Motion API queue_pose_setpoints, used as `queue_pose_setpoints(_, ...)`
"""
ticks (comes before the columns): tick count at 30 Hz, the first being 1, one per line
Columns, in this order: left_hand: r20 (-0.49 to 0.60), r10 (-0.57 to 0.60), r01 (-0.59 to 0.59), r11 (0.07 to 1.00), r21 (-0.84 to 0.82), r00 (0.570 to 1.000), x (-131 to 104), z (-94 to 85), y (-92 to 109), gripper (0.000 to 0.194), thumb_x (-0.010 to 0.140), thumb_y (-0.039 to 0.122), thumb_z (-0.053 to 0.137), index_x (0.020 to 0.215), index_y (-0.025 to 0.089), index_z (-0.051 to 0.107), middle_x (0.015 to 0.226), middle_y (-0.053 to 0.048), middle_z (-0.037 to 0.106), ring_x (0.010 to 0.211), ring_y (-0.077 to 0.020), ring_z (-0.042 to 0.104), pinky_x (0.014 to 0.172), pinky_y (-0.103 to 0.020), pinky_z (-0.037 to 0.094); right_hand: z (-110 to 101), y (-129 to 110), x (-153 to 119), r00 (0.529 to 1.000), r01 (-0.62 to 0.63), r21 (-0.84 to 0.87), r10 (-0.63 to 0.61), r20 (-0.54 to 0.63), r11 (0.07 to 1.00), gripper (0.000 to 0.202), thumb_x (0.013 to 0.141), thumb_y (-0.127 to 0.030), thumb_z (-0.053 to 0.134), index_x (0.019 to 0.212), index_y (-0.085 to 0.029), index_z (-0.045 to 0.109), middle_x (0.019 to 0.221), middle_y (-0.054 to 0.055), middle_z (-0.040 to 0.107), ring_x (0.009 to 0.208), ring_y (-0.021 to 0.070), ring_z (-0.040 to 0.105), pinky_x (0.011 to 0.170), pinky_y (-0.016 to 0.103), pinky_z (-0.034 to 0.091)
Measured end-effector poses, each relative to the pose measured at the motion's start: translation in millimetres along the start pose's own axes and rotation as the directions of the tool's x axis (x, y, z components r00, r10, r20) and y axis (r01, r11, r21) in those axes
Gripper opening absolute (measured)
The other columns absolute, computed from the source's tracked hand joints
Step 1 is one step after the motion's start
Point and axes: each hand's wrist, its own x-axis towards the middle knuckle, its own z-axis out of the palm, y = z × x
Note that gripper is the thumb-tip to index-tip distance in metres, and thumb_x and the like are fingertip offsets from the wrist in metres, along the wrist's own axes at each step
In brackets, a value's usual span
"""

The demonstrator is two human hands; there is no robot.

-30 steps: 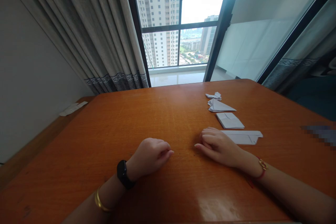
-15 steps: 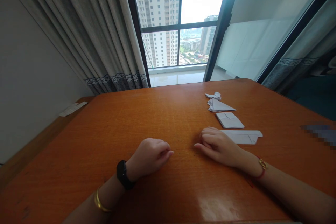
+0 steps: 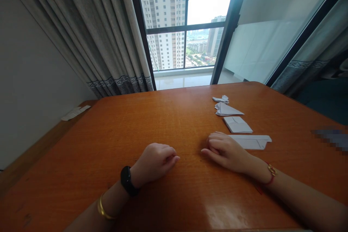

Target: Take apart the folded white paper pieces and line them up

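Observation:
My left hand [image 3: 157,161] rests on the wooden table in a loose fist, thumb along the curled fingers, with nothing showing in it. To its right lies my right hand [image 3: 225,152], fingers curled under and thumb stretched toward the left. It covers the left end of a flat folded paper strip [image 3: 252,141]; whether it touches the strip I cannot tell. Beyond the strip, in a column going away from me, are a folded paper square [image 3: 237,124], a pointed folded paper [image 3: 227,109] and a small crumpled-looking folded paper piece [image 3: 221,99].
The brown wooden table [image 3: 122,123] reaches to a window [image 3: 186,27] with a dark frame. A grey curtain [image 3: 108,36] hangs at the left. White papers [image 3: 75,112] lie on a ledge beside the wall. A pixelated patch [image 3: 333,138] is at the right edge.

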Motion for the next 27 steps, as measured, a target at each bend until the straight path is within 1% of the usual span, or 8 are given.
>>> queue_pose_setpoints(16,0.011,-0.008,0.008,1.000,-0.007,1.000,-0.3,1.1,-0.6,0.018,0.091,0.029,0.052,0.080,0.019,0.063,0.068,0.001,0.063,0.062,-0.0139,0.055,0.061,-0.026,0.035,2.3,1.4,0.5,1.000,0.012,-0.016,-0.012,0.002,1.000,0.040,0.093,-0.027,0.049,0.058,-0.021,0.032,0.059,-0.001,0.045,0.060,0.0143,0.041,0.061,0.028,0.029)
queue_pose_setpoints(27,0.010,0.001,-0.001,1.000,-0.019,1.000,-0.4,2.9,-0.9,0.018,0.090,0.029,0.052,0.079,0.019,0.063,0.068,0.001,0.062,0.062,-0.0136,0.054,0.061,-0.026,0.035,1.8,1.8,0.1,1.000,0.000,-0.012,0.001,0.017,1.000,0.039,0.092,-0.028,0.050,0.058,-0.021,0.031,0.059,-0.001,0.045,0.060,0.0142,0.041,0.062,0.028,0.029)
